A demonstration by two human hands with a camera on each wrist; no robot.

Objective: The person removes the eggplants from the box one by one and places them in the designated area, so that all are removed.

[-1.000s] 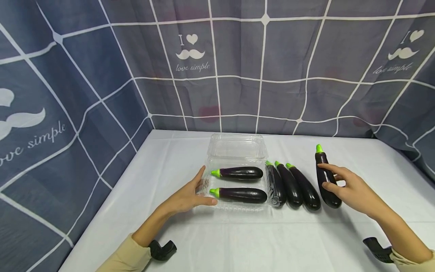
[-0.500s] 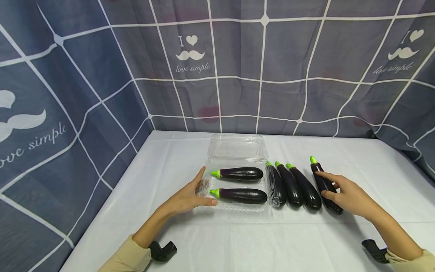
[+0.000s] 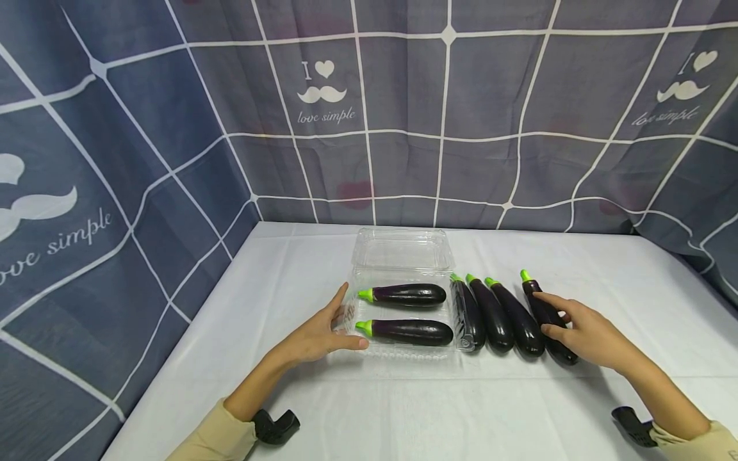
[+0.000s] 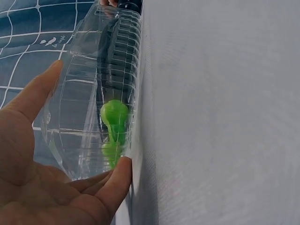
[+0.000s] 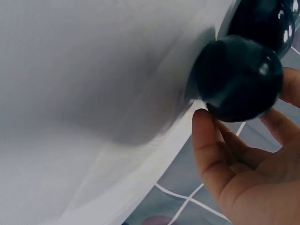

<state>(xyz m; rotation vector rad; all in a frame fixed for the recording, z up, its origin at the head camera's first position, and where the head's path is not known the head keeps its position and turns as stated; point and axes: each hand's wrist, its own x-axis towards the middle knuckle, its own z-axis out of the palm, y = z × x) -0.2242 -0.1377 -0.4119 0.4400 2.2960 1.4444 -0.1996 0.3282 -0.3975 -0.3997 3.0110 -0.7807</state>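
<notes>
A clear plastic clamshell box (image 3: 398, 351) lies with its lid (image 3: 403, 251) folded back. Inside are two dark eggplants with green stems, a rear eggplant (image 3: 409, 294) and a front eggplant (image 3: 412, 332), both lying crosswise. My left hand (image 3: 311, 334) rests against the box's left side, thumb and fingers spread and mostly straight. With thumb and fingers, my right hand (image 3: 588, 334) grips another eggplant (image 3: 559, 351), stem pointing away. Its rounded end faces the right wrist view, close to the cloth. Fingers partly hide its middle.
Three eggplants stand side by side right of the box: a near-box eggplant (image 3: 471, 317), a middle one (image 3: 492, 315) and a right one (image 3: 519, 320). A white cloth (image 3: 403, 416) covers the table. A grey checked curtain (image 3: 403, 166) hangs behind and at the sides.
My right hand has moved left and slightly nearer me with its eggplant, bringing it beside the row. Its stem end tilts further left. The left hand and box stay put.
</notes>
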